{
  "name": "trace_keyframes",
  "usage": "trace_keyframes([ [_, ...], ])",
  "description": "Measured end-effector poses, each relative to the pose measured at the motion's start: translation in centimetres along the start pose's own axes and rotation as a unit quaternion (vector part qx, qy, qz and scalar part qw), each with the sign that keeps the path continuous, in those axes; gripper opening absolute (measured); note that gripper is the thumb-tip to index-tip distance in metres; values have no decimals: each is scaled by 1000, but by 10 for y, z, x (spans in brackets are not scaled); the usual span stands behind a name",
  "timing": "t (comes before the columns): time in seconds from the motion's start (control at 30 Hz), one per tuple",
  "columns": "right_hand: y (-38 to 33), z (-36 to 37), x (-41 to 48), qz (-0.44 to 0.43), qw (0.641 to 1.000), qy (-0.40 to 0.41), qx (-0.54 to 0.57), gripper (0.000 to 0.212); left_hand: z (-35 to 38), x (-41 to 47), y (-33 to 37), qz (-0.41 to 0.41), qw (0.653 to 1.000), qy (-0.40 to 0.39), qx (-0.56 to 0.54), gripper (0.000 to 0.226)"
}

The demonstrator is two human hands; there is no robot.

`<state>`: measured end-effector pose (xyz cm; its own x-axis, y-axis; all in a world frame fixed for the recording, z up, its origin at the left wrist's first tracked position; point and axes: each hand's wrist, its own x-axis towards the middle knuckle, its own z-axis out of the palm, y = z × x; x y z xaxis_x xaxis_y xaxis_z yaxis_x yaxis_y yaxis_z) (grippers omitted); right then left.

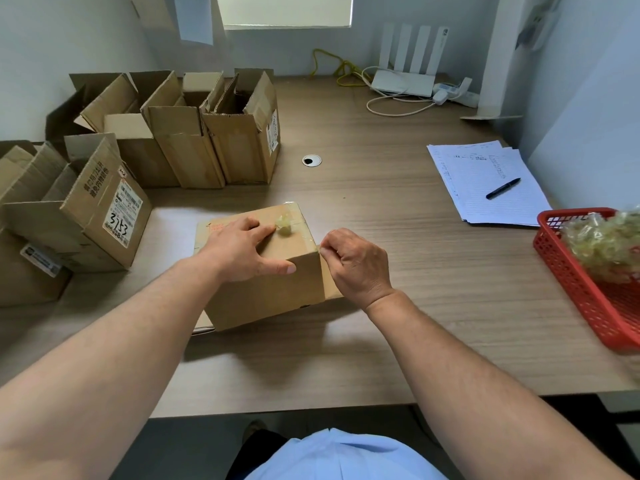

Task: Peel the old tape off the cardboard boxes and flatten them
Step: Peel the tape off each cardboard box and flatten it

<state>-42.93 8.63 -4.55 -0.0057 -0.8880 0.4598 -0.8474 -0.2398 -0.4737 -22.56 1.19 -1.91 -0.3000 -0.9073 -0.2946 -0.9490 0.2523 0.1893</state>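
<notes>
**Fingers pinch at the box corner**

The cardboard box (266, 292) sits on the desk (398, 237). The left hand (239, 251) presses flat on its top, fingers spread and thumb over the near edge. The right hand (353, 261) has its fingers (327, 249) curled, pinching the tape (306, 233) at the box's top right corner.

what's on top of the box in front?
Left hand presses the box top, beside a wadded tape ball; clear tape along the far edge. Whatever lies under the palm is covered.

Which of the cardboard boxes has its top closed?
The box under the left hand, whose tape the right hand pinches. The other boxes, at left, have open flaps.
</notes>
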Motion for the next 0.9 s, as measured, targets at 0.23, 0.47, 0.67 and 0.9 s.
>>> trace_keyframes([
  [0.23,-2,7,0,86,991,-24,100,12,3,-2,3,0,1000,10,3,122],
  [0.47,1,-2,42,193,953,4,235,19,30,-23,-13,63,996,29,54,108],
  [0.67,7,3,49,245,940,-27,236,17,31,-29,-11,69,996,48,42,109],
  [0.9,24,-3,57,400,812,-23,423,16,41,-64,-13,70,994,78,-7,102],
])
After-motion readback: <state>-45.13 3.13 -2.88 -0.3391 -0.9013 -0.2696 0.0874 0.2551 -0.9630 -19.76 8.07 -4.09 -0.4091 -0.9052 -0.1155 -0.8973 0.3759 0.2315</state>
